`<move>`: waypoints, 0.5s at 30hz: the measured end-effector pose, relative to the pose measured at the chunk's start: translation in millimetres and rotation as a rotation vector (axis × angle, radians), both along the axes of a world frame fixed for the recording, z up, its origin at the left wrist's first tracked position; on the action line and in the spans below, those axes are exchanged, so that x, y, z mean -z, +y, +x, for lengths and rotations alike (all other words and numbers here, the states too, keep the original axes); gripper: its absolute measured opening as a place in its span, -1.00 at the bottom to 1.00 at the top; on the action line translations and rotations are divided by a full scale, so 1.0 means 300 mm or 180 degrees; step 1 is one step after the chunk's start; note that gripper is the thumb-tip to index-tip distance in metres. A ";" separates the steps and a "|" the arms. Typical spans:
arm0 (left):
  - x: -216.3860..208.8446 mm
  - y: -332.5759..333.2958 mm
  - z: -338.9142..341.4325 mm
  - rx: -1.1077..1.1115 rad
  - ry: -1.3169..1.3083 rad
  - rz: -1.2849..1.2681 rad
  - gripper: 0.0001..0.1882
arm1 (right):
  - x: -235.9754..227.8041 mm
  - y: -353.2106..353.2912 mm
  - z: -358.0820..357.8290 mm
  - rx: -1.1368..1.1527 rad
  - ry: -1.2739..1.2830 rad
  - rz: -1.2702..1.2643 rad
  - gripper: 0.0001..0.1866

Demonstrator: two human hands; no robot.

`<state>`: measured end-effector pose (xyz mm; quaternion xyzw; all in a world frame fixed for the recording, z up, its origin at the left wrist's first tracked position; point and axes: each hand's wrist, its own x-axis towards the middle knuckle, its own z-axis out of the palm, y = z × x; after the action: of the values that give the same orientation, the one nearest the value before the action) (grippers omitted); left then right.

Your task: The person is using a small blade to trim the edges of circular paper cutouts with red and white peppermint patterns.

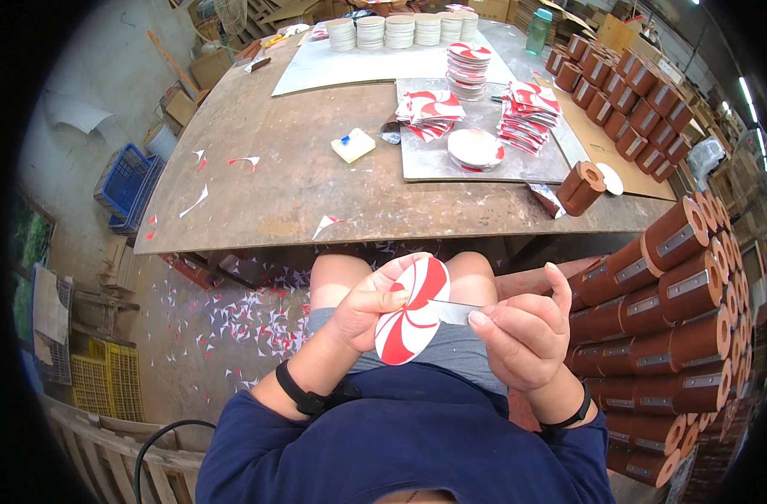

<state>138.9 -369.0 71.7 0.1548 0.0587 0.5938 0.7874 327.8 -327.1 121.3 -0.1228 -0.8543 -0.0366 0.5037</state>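
My left hand (367,304) is closed on a round disc (411,309) with a red and white swirl face, tilted up above my lap, its thumb pressed near the swirl's centre. At the disc's right side, my right hand (528,331) pinches a thin flat grey blade (453,312), one finger raised. The blade's tip meets or overlaps the disc; I cannot tell whether it cuts in. On the table ahead, a metal board (434,166) bears a stack of swirl discs (468,71), two piles of untrimmed swirl sheets (530,113) and a low white round stack (476,149).
Brown cylinders with metal strips (685,281) are stacked high close on my right; more brown pieces (639,101) stand at the table's far right. A pale block (353,145), white round stacks (400,32) and a green bottle (539,32) are on the table. Paper scraps (249,323) litter the floor.
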 end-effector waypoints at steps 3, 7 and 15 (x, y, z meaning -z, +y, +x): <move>0.001 -0.002 -0.001 0.0021 -0.0004 0.0007 -0.41 | 0.012 0.001 -0.009 0.0033 -0.0051 0.0114 -0.72; -0.005 -0.005 0.004 0.0035 -0.0068 -0.0071 -0.41 | 0.011 -0.002 -0.015 0.0079 -0.0010 0.0184 -0.73; -0.018 -0.010 0.007 0.0084 -0.0080 0.0041 -0.42 | 0.015 0.013 0.002 0.0238 0.0136 0.0028 -0.74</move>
<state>140.9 -372.0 77.1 0.1532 0.0429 0.5857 0.7947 328.5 -323.2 116.9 -0.1532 -0.8380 -0.0565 0.5207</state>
